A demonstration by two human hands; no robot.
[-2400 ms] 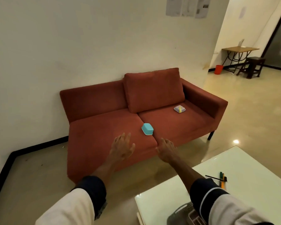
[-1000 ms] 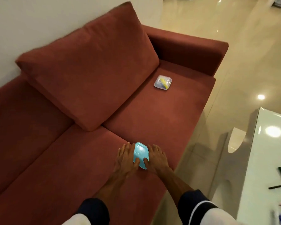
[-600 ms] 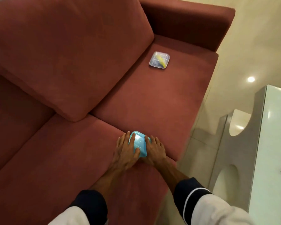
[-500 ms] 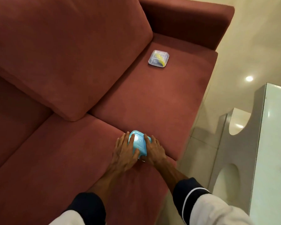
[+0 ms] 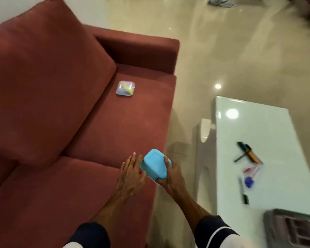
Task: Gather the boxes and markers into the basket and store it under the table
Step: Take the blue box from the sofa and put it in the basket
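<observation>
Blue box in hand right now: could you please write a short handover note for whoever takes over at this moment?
Right hand grips the blue box, lifted off the sofa. Left hand is open, fingers beside the box.
The clear box lies on the sofa's far seat cushion. The markers lie loose on the white table; the grey basket sits at its near corner.
Done: blue box picked up.
Left: blue box, clear box and markers into the basket, then the basket under the table.
</observation>
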